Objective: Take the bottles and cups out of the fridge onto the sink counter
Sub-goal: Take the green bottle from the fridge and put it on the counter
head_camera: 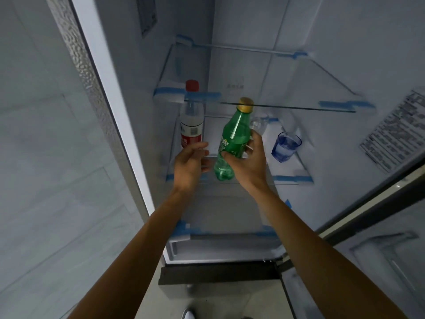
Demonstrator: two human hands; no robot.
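The step in hand looks like lifting out the first drink. The right hand (248, 157) is clamped round the middle of the green bottle (232, 139). The bottle leans, with its gold cap up by the front edge of the upper glass shelf (299, 108) and its base over the near edge of the middle shelf (292, 178). The left hand (188, 162) is apart from it, fingers loose and holding nothing. It reaches toward the clear bottle (191, 120) with the red cap, which stands at the left of that shelf. Whether the fingertips touch it I cannot tell.

The next move probably calls for drawing the green bottle down and nearer, so that the cap clears the glass edge above, while the left hand closes on the clear bottle. The sink surface is out of view.

A blue cup (286, 146) stands at the right of the middle shelf and seems to hold liquid, so it will want level carrying. A clear cup (258, 125) sits farther back, half hidden by the right hand. The open fridge door (391, 249) at the near right may crowd a turn that way.
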